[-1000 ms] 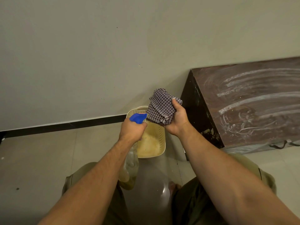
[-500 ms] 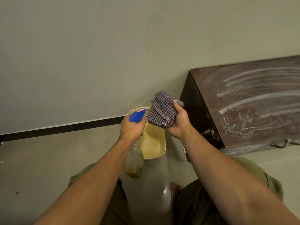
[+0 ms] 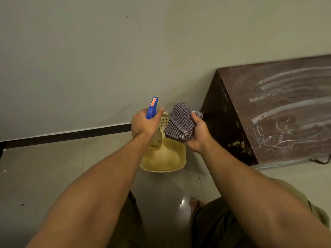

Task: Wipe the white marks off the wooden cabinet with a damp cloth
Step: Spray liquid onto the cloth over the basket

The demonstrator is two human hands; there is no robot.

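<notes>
Dampening is underway, I judge: the left hand point(image 3: 144, 125) is gripping a sprayer point(image 3: 152, 108), fingers curled round it, just beside the cloth point(image 3: 180, 124), which the right hand point(image 3: 197, 135) is clutching bunched. At 3 o'clock the cabinet point(image 3: 232, 122) is showing white marks point(image 3: 286, 102); carrying the cloth there is coming next.

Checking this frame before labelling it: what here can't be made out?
Head view only.
1. Spray bottle: body mostly behind the left hand; fill level unclear.
2. Cloth in the right hand: wet or dry, cannot tell.
3. Wooden cabinet: cut off by the right edge; white marks extent unseen.
</notes>
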